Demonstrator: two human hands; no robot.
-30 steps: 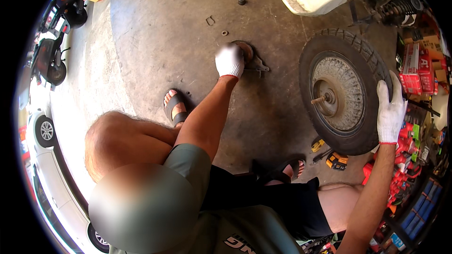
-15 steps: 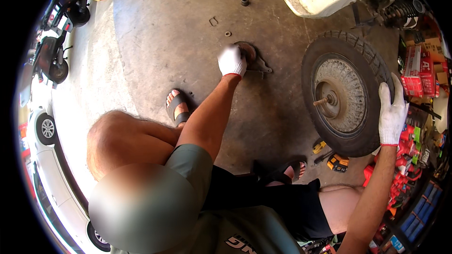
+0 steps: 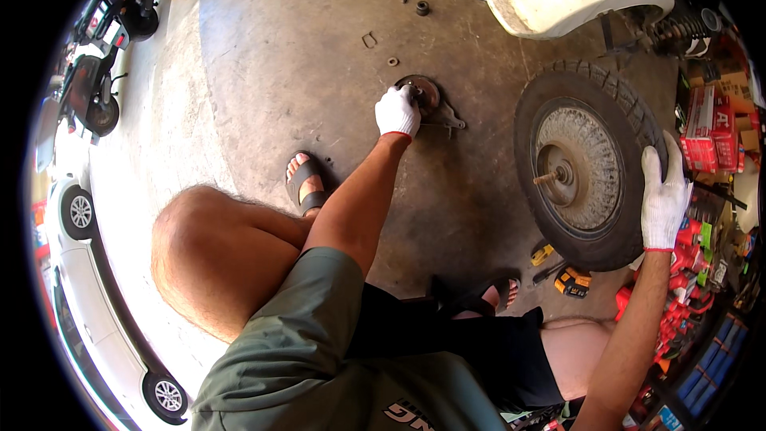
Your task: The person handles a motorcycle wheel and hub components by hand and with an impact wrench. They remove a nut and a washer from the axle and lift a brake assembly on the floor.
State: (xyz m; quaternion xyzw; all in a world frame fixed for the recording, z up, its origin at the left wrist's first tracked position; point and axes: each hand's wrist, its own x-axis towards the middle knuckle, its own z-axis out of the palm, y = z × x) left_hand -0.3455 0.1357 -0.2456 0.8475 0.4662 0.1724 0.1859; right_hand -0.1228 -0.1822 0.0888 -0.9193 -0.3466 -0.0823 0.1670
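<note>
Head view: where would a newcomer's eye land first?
Most likely the big wheel on the right, with the white-gloved right hand resting open against its tyre. Next, the curved white fender at the upper right. Near the centre, the gloved left hand holds a round, brown part.

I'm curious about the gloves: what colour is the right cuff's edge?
Red cuff edge, clearest in the head view.

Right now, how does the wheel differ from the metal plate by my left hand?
The wheel is larger than the plate. The wheel wears a dark tyre; the plate has a metal arm jutting out. Both are round, touched by your right hand and left hand respectively.
</note>
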